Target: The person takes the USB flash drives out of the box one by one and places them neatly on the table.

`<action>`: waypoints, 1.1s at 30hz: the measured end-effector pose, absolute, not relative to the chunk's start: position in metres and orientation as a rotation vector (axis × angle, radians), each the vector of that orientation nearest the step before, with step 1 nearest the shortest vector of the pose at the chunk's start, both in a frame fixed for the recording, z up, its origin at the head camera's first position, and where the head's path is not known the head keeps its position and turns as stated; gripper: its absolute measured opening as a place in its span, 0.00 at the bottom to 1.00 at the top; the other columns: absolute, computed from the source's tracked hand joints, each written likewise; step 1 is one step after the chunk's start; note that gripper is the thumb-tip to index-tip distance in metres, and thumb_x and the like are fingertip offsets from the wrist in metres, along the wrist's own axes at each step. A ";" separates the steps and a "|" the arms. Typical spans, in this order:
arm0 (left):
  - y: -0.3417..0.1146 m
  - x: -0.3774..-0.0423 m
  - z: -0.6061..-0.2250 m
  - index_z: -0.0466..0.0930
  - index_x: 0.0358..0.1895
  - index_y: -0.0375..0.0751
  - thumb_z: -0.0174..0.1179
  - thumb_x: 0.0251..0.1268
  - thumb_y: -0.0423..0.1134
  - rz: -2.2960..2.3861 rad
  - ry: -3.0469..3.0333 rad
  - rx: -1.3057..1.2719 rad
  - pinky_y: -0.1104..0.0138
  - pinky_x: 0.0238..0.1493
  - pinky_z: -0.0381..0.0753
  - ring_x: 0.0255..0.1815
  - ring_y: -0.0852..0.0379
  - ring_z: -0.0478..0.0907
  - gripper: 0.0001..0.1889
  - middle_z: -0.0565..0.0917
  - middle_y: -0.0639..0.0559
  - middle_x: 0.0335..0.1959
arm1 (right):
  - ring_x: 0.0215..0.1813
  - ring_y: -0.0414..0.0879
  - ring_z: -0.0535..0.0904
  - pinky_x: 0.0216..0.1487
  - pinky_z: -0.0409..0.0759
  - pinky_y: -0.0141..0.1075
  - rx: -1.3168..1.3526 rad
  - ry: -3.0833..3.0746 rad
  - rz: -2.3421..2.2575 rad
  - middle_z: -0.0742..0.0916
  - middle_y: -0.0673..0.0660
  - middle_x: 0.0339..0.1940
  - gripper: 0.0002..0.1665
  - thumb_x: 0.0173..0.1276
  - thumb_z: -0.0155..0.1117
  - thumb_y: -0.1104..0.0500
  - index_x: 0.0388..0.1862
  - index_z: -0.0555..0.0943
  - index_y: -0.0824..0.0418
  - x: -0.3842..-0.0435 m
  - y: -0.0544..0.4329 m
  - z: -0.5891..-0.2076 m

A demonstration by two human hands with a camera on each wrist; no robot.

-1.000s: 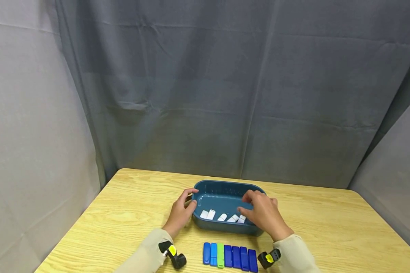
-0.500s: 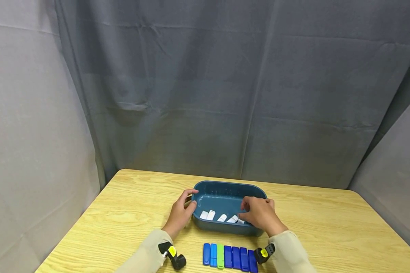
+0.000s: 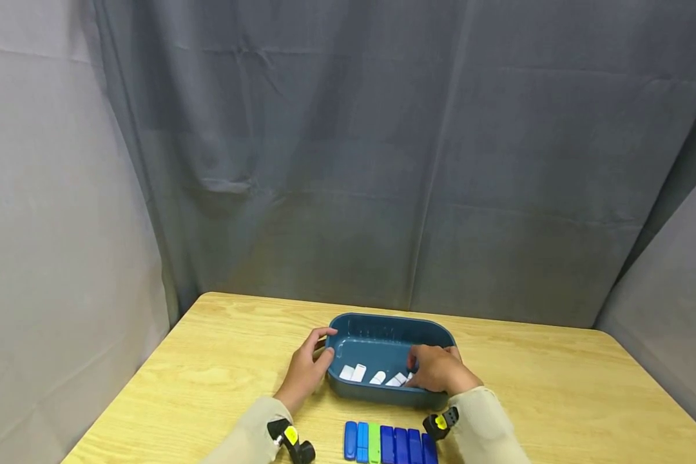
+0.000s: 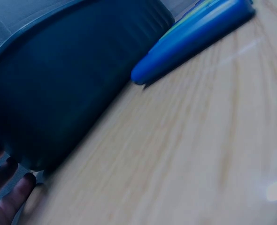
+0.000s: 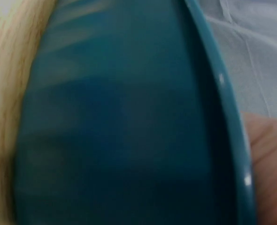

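Observation:
A dark teal basin (image 3: 391, 395) stands on the table, with several white USB sticks (image 3: 358, 372) lying along its near side. My left hand (image 3: 304, 374) holds the basin's left end, index finger over the rim and thumb against the near corner. In the left wrist view, fingertips (image 4: 16, 190) touch the outer wall. My right hand (image 3: 441, 368) reaches over the near right rim. Its thumb and index finger are lowered around the rightmost white stick, which is mostly hidden; whether they pinch it is unclear. The right wrist view shows mainly the basin's outer wall (image 5: 129, 117).
Closer to me than the basin, a row of USB sticks lies side by side: light blue ones (image 3: 350, 441) on the left, a green one (image 3: 374, 443), then dark blue ones (image 3: 401, 446). The wooden table (image 3: 238, 348) ends at a grey curtain (image 3: 325, 193).
My right hand has moved down and slightly left into the basin, its fingertips now at the rightmost white USB stick and covering most of it. The left hand stays at the basin's left end.

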State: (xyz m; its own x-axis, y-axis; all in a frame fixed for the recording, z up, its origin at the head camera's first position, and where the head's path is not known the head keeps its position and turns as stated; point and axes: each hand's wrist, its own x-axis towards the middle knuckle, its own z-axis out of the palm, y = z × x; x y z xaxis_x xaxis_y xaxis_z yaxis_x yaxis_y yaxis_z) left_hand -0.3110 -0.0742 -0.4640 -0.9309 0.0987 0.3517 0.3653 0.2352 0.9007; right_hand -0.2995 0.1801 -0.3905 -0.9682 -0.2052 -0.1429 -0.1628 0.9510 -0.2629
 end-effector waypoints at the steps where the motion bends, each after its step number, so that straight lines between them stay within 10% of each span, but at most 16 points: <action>1: -0.074 -0.313 -0.469 0.73 0.59 0.45 0.53 0.68 0.32 -1.754 -2.284 -0.442 0.49 0.61 0.73 0.63 0.37 0.71 0.17 0.72 0.42 0.65 | 0.32 0.45 0.73 0.51 0.59 0.55 -0.278 2.931 -0.364 0.79 0.48 0.26 0.18 0.50 0.78 0.52 0.34 0.78 0.54 -0.300 0.180 -0.391; 33: -0.073 -0.320 -0.473 0.73 0.59 0.52 0.52 0.69 0.35 -1.752 -2.318 -0.427 0.52 0.63 0.72 0.64 0.43 0.71 0.17 0.72 0.48 0.65 | 0.39 0.48 0.74 0.45 0.64 0.52 -0.291 2.925 -0.361 0.82 0.52 0.36 0.17 0.52 0.75 0.60 0.40 0.79 0.56 -0.305 0.178 -0.395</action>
State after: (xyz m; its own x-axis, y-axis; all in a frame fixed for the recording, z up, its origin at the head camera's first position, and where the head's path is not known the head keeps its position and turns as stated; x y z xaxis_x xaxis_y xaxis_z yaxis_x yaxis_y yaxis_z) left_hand -0.3200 -0.0734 -0.4728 -0.9372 0.1055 0.3323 0.3485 0.2535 0.9024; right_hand -0.3049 0.1778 -0.3946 -0.9648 -0.2141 -0.1529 -0.1705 0.9513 -0.2567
